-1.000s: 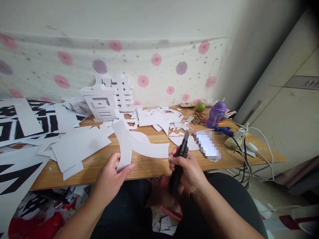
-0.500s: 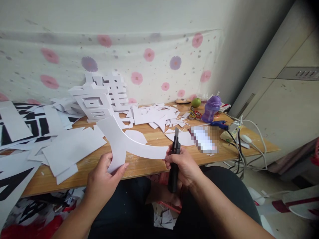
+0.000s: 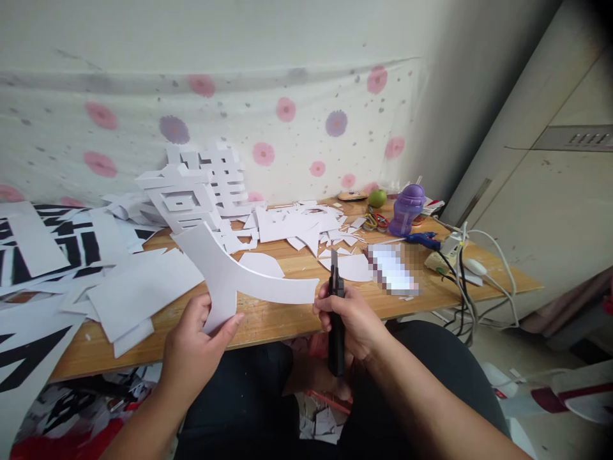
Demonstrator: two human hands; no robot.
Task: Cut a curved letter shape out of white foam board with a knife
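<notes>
In my left hand [image 3: 198, 342], thumb in front and fingers behind, is the lower stem of a white foam board cutout [image 3: 225, 268] shaped like a curved, branching stroke. The piece is held up above the table's front edge, one arm pointing up-left and a long curved one reaching right. My right hand [image 3: 347, 313] is closed around a black utility knife [image 3: 337, 326], which stands nearly upright with its blade exposed at the top. The right fingertips are beside the tip of the curved arm; whether they touch it I cannot tell.
Cut white characters [image 3: 184, 198] stand against the floral sheet. White scraps [image 3: 306, 223] and flat boards [image 3: 143, 294] cover much of the wooden table [image 3: 278, 319]. A purple bottle [image 3: 407, 207], green fruit [image 3: 377, 198], scissors [image 3: 376, 222], a blurred-out bright rectangle [image 3: 390, 268] and cables [image 3: 462, 275] lie to the right.
The white cutout and my left hand have shifted slightly left. The knife stays in my right hand, now a little more upright. The whole view has moved slightly.
</notes>
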